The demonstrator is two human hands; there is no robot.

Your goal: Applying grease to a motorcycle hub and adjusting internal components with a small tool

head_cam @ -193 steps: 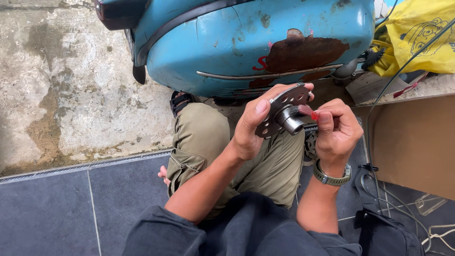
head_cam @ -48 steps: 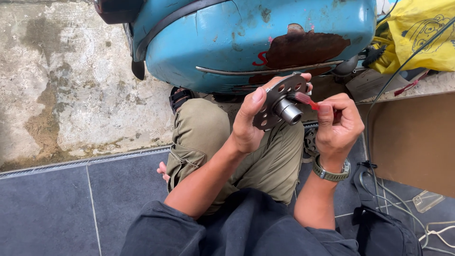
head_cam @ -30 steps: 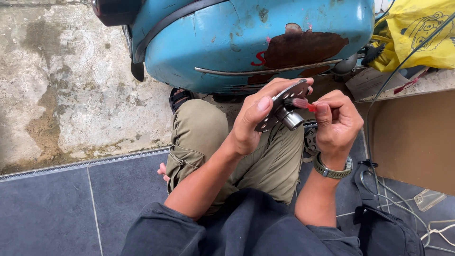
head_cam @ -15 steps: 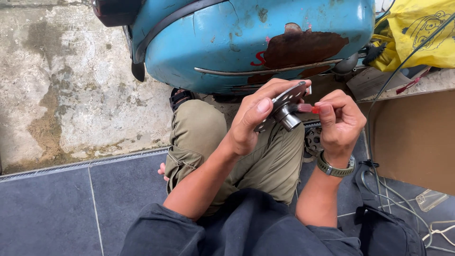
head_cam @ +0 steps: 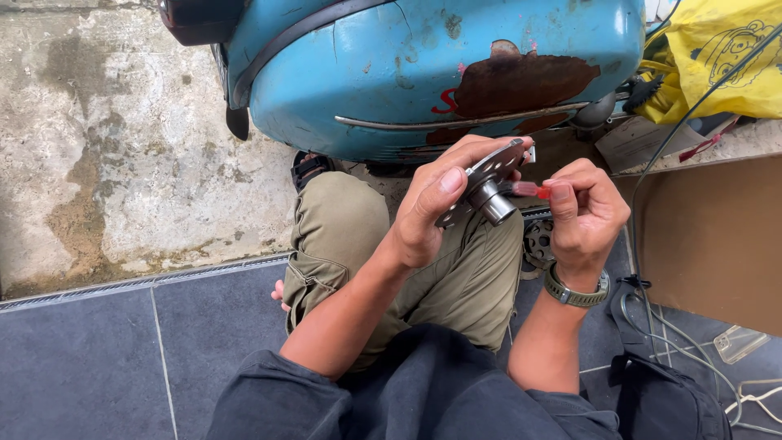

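metal plate (head_cam: 487, 183) pinched in left hand (head_cam: 432, 213); right hand (head_cam: 588, 216) just beside.

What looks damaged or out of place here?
The blue scooter body has a large rust patch where paint has flaked off. The metal plate held by the left hand and right hand shows no visible damage.
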